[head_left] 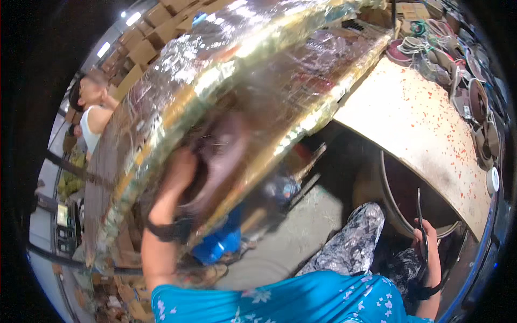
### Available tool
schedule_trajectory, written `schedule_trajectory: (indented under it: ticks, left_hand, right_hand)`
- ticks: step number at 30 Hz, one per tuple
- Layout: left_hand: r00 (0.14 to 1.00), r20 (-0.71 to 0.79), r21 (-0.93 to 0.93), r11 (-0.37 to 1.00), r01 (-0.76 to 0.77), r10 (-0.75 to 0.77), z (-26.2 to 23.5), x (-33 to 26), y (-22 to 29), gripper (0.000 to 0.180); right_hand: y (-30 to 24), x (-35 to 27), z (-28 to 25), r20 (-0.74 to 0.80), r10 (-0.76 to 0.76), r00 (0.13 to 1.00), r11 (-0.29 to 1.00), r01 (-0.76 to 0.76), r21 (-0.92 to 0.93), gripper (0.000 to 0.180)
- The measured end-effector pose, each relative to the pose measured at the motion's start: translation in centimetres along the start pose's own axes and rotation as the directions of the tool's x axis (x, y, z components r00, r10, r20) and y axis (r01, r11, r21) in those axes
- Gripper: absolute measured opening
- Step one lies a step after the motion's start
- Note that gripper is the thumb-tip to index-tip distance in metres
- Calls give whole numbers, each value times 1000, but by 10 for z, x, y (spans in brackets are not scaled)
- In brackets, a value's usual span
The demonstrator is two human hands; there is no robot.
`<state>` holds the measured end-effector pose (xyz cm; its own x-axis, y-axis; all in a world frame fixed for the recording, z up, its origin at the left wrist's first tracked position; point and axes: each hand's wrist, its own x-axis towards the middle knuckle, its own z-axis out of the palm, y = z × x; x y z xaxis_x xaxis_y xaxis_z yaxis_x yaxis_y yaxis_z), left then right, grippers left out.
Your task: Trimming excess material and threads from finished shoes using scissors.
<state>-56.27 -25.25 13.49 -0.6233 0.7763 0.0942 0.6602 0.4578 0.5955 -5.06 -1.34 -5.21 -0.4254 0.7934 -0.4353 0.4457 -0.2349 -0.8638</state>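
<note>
Left hand [180, 168] gripping a mauve-brown shoe [229, 142], right hand [429, 235] closed round a slim dark tool [421, 215]
The shoe, motion-blurred, is between the tiers of a film-wrapped shelf [318, 114]; a firm hold should help it clear their edges, with the tool's tip best kept off the trouser leg [353, 237]; beyond, shoes [468, 97] line the red-specked table [420, 124]

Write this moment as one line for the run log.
left hand: at blurred shoe, grip unclear | right hand: holding thin dark tool | board: footwear along right side
</note>
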Motion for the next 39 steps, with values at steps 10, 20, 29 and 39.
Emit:
schedule_trajectory:
  ticks: [10,20,29,39]
  left_hand:
    - [844,404,-114,934,-338,354,-76,-147,-429,27]
    - [636,583,-25,794,-608,505,142,21,141,32]
    - [274,687,-254,576,-777,673,424,-98,271,49]
    - [325,700,-63,509,-858,635,469,-140,296,35]
  right_hand:
    - [-37,-34,1,-56,129,990,988,-133,-76,63]
    - [71,-152,-72,-137,212,968,910,-246,-332,72]
    - [198,-354,-111,-729,387,564,886,-447,124,62]
    - [262,-429,-86,-892,450,49,751,-561,348,53]
